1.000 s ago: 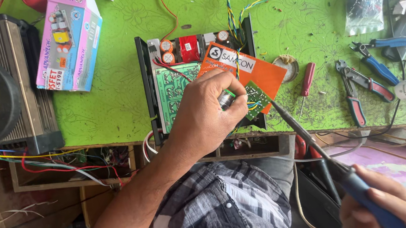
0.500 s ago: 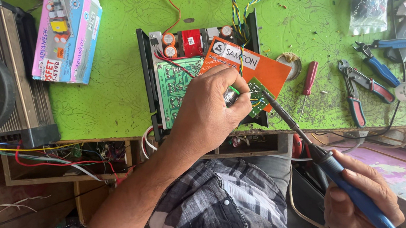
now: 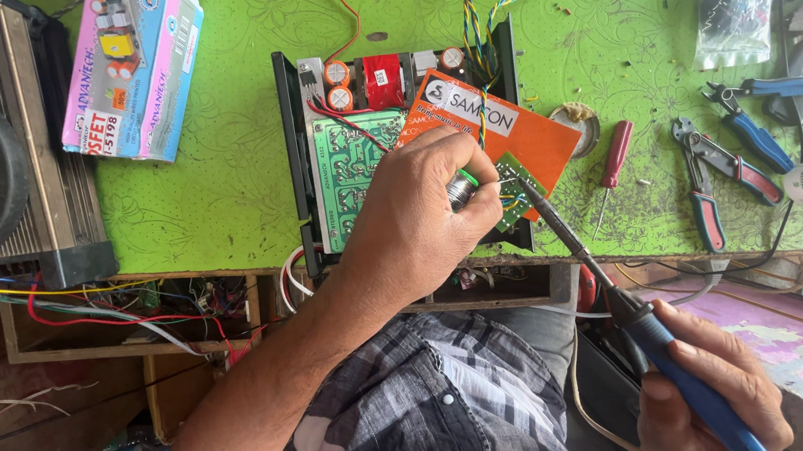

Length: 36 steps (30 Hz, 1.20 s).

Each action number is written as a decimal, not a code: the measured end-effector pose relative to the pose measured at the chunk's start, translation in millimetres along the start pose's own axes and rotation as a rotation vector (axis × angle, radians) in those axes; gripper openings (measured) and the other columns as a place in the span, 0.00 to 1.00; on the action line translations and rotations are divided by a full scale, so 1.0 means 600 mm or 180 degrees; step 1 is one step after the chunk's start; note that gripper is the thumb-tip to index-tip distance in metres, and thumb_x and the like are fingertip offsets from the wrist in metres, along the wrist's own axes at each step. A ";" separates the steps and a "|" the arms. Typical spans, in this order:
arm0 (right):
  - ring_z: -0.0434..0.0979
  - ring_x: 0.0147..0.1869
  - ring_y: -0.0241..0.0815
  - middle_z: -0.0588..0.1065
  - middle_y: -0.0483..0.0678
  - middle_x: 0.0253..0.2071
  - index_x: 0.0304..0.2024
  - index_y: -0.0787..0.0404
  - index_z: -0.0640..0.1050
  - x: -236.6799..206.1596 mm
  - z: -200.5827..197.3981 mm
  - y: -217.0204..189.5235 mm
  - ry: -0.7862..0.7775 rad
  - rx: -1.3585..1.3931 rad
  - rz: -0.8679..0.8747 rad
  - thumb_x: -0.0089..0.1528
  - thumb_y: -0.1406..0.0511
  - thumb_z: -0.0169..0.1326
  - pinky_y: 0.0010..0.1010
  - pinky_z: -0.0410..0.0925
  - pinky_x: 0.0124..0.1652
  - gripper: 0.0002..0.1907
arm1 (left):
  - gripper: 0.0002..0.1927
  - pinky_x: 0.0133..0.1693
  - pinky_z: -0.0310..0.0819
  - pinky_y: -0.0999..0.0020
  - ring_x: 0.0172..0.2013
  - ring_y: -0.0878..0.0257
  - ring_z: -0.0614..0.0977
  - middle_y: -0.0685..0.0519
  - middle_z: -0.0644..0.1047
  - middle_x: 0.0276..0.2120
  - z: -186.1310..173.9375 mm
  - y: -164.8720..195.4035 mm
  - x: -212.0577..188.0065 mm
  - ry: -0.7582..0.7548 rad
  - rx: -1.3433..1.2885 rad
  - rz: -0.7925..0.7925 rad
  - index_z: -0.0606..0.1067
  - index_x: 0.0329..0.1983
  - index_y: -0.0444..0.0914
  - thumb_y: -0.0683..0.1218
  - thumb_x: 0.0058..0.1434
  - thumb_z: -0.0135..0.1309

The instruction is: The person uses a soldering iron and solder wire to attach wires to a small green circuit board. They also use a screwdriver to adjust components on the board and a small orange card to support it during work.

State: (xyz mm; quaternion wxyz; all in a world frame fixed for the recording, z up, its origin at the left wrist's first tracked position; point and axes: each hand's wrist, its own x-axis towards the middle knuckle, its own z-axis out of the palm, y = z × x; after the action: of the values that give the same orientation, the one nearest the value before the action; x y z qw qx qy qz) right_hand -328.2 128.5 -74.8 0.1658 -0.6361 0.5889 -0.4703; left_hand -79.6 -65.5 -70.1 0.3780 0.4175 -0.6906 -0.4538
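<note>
Closest to us, the right hand (image 3: 706, 382) has its grip closed around the blue handle of a soldering iron (image 3: 629, 306), low down near the lap, with the long thin shaft slanting up and left from that grip until its tip lands on a small green circuit board (image 3: 514, 184). The iron looks light and stiff, and it seems best taken just where it is held, on the insulated handle well back from the metal end. Just up from that tip, the left hand (image 3: 411, 224) is curled shut around a small spool of what looks like solder wire (image 3: 462, 187), pinched between thumb and fingers, and the small board sits right at those fingertips, touching or nearly so. That board looks thin, rigid and easily damaged, a thing to steady by its edges rather than press on. It rests on an orange card (image 3: 511, 129) laid over an open black chassis (image 3: 293, 157) holding a larger green board, capacitors and a red block. Beyond and to the right of the grips, on the green desk (image 3: 220, 205), lie a red-handled screwdriver (image 3: 613, 158), pliers (image 3: 705, 179) and blue-handled cutters (image 3: 758, 118). Far left sits a pink and blue box (image 3: 132, 70).
</note>
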 end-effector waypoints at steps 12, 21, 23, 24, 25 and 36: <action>0.82 0.59 0.50 0.78 0.63 0.53 0.51 0.62 0.76 -0.009 0.001 -0.002 -0.0021 -0.0004 0.0042 0.69 0.62 0.61 0.35 0.73 0.60 0.13 | 0.07 0.35 0.73 0.58 0.32 0.53 0.81 0.47 0.76 0.29 0.003 -0.003 -0.003 0.0030 0.0044 -0.0024 0.73 0.31 0.33 0.38 0.57 0.60; 0.82 0.57 0.50 0.78 0.63 0.52 0.49 0.63 0.76 -0.001 0.008 -0.004 0.0044 -0.0050 -0.0023 0.67 0.62 0.61 0.35 0.74 0.59 0.13 | 0.07 0.36 0.73 0.57 0.32 0.51 0.81 0.46 0.76 0.30 0.004 -0.002 -0.005 0.0025 0.0119 -0.0018 0.73 0.32 0.33 0.39 0.57 0.60; 0.82 0.57 0.51 0.78 0.64 0.53 0.49 0.63 0.76 0.000 0.006 -0.006 -0.0014 -0.0087 -0.0016 0.66 0.63 0.61 0.36 0.73 0.58 0.13 | 0.07 0.36 0.74 0.57 0.33 0.51 0.81 0.46 0.76 0.30 0.004 -0.003 -0.005 0.0011 0.0106 -0.0018 0.72 0.32 0.33 0.39 0.57 0.60; 0.82 0.57 0.51 0.77 0.64 0.54 0.49 0.62 0.76 0.001 0.003 -0.007 -0.0084 -0.0093 -0.0008 0.65 0.64 0.61 0.36 0.73 0.58 0.13 | 0.07 0.36 0.74 0.57 0.33 0.52 0.81 0.46 0.76 0.30 0.004 -0.003 -0.005 0.0011 0.0081 -0.0019 0.72 0.32 0.33 0.39 0.57 0.60; 0.81 0.58 0.52 0.77 0.64 0.54 0.49 0.62 0.75 0.001 0.000 -0.008 -0.0155 -0.0099 0.0004 0.65 0.64 0.61 0.36 0.73 0.58 0.13 | 0.07 0.36 0.74 0.57 0.33 0.52 0.81 0.46 0.77 0.30 0.004 -0.002 -0.005 0.0008 0.0056 -0.0024 0.72 0.32 0.33 0.39 0.57 0.60; 0.82 0.58 0.51 0.77 0.63 0.55 0.50 0.61 0.76 -0.002 0.004 -0.012 -0.0067 -0.0098 0.0077 0.65 0.65 0.61 0.36 0.73 0.59 0.13 | 0.07 0.36 0.74 0.58 0.33 0.52 0.81 0.47 0.76 0.30 0.003 0.000 -0.004 0.0003 0.0072 -0.0056 0.72 0.32 0.33 0.39 0.57 0.60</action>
State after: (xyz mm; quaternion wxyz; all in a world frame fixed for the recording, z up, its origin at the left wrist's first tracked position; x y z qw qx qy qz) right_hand -322.0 130.7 -71.3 0.1677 -0.6363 0.6019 -0.4524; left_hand -80.5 -62.5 -70.8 0.3696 0.4280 -0.6918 -0.4490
